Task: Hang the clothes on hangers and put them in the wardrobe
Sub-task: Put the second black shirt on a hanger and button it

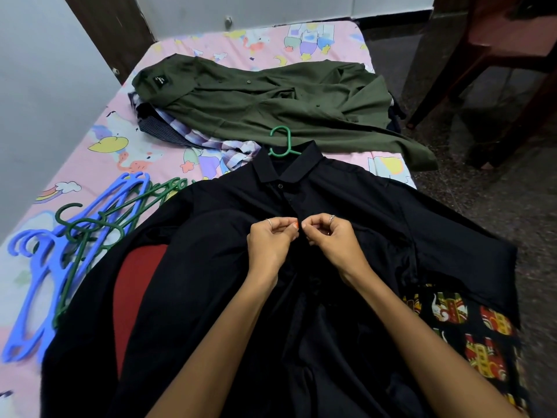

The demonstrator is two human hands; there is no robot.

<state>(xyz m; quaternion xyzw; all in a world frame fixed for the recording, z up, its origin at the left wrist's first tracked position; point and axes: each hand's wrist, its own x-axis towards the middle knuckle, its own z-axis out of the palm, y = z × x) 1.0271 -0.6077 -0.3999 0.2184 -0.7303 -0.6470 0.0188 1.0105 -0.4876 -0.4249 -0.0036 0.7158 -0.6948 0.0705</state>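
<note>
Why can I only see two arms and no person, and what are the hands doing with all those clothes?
The camera sits on the person's head and looks down, so you see only their arms. There is no robot. The left hand and right hand pinch the front of a black shirt, at its buttons. A green hanger pokes out of its collar. It lies on a bed with a pink sheet. Behind it lies a green shirt on a pile of clothes. On the left lie spare blue and green hangers.

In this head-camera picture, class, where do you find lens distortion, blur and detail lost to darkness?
Head view: the wide lens bows the bed edges; the floor at right smears into blur; the black shirt swallows its folds in darkness; both hands, left and right, stay sharp.
</note>
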